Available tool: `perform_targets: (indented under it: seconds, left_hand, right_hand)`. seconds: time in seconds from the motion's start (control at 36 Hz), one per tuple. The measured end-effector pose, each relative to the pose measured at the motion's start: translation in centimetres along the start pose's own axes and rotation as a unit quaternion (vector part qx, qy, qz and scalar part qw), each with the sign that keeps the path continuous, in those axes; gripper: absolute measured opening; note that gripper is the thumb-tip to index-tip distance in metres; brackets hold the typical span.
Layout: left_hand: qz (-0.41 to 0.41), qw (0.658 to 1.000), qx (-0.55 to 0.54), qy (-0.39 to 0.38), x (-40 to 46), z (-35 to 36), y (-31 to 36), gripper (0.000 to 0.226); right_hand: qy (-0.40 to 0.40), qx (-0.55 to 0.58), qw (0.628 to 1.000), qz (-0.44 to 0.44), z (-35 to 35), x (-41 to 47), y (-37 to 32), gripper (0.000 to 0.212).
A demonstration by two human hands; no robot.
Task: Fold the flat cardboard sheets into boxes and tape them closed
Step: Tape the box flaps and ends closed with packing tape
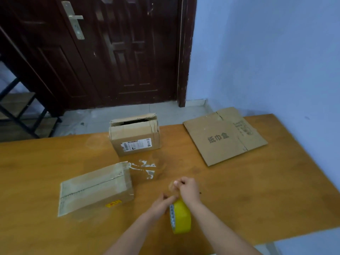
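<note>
both hands (pixel 189 186) (pixel 161 201) pinching tape end off yellow roll (pixel 181 216) | taped box (pixel 95 188) front-left, seam running left-right | left hand nearer

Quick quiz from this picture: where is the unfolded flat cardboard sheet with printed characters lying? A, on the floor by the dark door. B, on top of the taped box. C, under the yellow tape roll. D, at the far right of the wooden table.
D: the flat brown cardboard sheet with printed characters lies at the far right of the orange-brown wooden table, apart from both boxes and the tape roll.
</note>
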State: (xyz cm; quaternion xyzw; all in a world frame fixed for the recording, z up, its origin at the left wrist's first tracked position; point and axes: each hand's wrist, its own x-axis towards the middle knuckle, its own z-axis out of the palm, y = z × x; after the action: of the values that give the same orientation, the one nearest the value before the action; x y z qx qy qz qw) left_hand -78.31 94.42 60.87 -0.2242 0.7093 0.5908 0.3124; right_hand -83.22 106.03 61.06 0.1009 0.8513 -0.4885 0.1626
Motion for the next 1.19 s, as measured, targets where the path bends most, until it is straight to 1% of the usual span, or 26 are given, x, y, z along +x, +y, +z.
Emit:
perform_targets:
  seconds: [0.03,0.11,0.17,0.22,0.28,0.33,0.36,0.39,0.42,0.44,0.47,0.53,0.58,0.64,0.72,0.78,0.83,0.89,0.92,1.0,1.03,1.14,1.17,1.19]
  left_hand:
    - [-0.020,1.000,-0.019,-0.008,-0.2,-0.1,0.0,0.079]
    - [-0.073,0.995,-0.046,-0.041,-0.3,-0.8,-0.1,0.049]
    - [-0.101,0.994,-0.033,-0.040,-0.1,-1.3,-0.9,0.043]
    - [-0.113,0.992,-0.017,-0.047,-0.3,-1.6,-1.4,0.048]
    - [-0.105,0.993,-0.009,-0.054,-0.3,-1.5,-1.9,0.053]
    - [-0.080,0.996,0.023,-0.027,-0.7,-1.2,-1.8,0.048]
    - [-0.075,0.996,0.048,-0.010,-0.8,-0.9,-1.8,0.059]
    - [-0.066,0.994,0.091,0.001,-0.7,-0.6,-1.9,0.082]
    - [-0.063,0.988,0.137,0.006,-0.6,-0.4,-2.2,0.097]
    - [-0.054,0.985,0.163,0.016,-0.5,-0.2,-2.5,0.099]
    - [-0.055,0.985,0.163,0.023,-0.5,-0.2,-2.8,0.095]
    - [-0.060,0.990,0.127,0.029,-0.7,-0.2,-2.9,0.094]
    - [-0.045,0.995,0.060,0.062,-0.2,-0.1,-3.6,0.096]
    - [-0.044,0.994,-0.003,0.101,2.1,0.5,-6.3,0.095]
    - [-0.045,0.992,-0.060,0.105,2.2,0.1,-5.7,0.088]
    - [-0.052,0.991,-0.075,0.100,1.5,-0.1,-4.3,0.094]
    - [-0.062,0.991,-0.075,0.092,2.0,-0.1,-3.9,0.109]
    - [-0.091,0.989,-0.065,0.096,1.6,-0.5,-2.7,0.115]
    - [-0.100,0.988,-0.066,0.096,1.3,-0.7,-1.9,0.111]
    - [-0.095,0.990,-0.062,0.081,1.0,-1.5,-0.8,0.080]
    - [-0.087,0.991,-0.062,0.080,1.2,-1.7,-0.9,0.074]
    - [-0.089,0.992,-0.053,0.072,1.8,-2.0,-0.7,0.072]
    - [-0.092,0.992,-0.054,0.070,1.8,-2.1,-0.6,0.072]
    - [-0.092,0.992,-0.049,0.066,2.0,-2.2,-0.6,0.079]
  right_hand:
    - [0.001,0.027,1.000,-0.003,0.2,0.2,-0.5,0.026]
    - [-0.006,0.091,0.996,-0.001,1.2,0.7,-1.5,0.034]
    - [-0.027,0.079,0.997,0.001,2.0,0.8,-1.3,0.035]
    - [-0.061,0.050,0.997,0.017,2.9,0.8,-0.7,0.033]
    - [-0.076,0.020,0.996,0.043,3.5,1.1,0.1,0.031]
    - [-0.077,0.001,0.995,0.068,3.9,1.6,0.7,0.028]
    - [-0.081,0.005,0.993,0.081,4.0,1.8,0.9,0.027]
    - [-0.084,0.014,0.992,0.091,4.1,2.0,1.0,0.026]
    - [-0.086,0.024,0.991,0.098,4.2,2.2,1.1,0.027]
    - [-0.087,0.033,0.991,0.099,4.3,2.2,1.0,0.028]
    - [-0.090,0.033,0.990,0.101,4.4,2.4,1.0,0.029]
    - [-0.093,0.021,0.991,0.097,4.9,2.8,1.0,0.029]
    - [-0.090,-0.006,0.992,0.085,5.4,3.4,1.0,0.030]
    - [-0.087,-0.007,0.992,0.087,5.7,3.9,0.8,0.031]
    - [-0.108,-0.037,0.992,0.057,5.8,4.6,0.3,0.022]
    - [-0.127,-0.065,0.989,0.045,5.7,5.3,0.0,0.011]
    - [-0.143,-0.099,0.984,0.044,5.6,6.0,0.0,0.008]
    - [-0.167,-0.116,0.978,0.046,5.3,6.7,0.1,0.005]
    - [-0.177,-0.121,0.976,0.046,5.1,7.0,0.1,0.008]
    - [-0.179,-0.122,0.976,0.030,4.9,7.5,0.1,0.014]
    - [-0.176,-0.126,0.976,0.026,4.8,7.5,0.1,0.014]
    - [-0.164,-0.125,0.978,0.019,4.8,7.3,0.4,0.016]
    - [-0.158,-0.118,0.980,0.019,4.9,7.3,0.6,0.016]
    - [-0.151,-0.117,0.981,0.022,4.8,7.2,0.9,0.016]
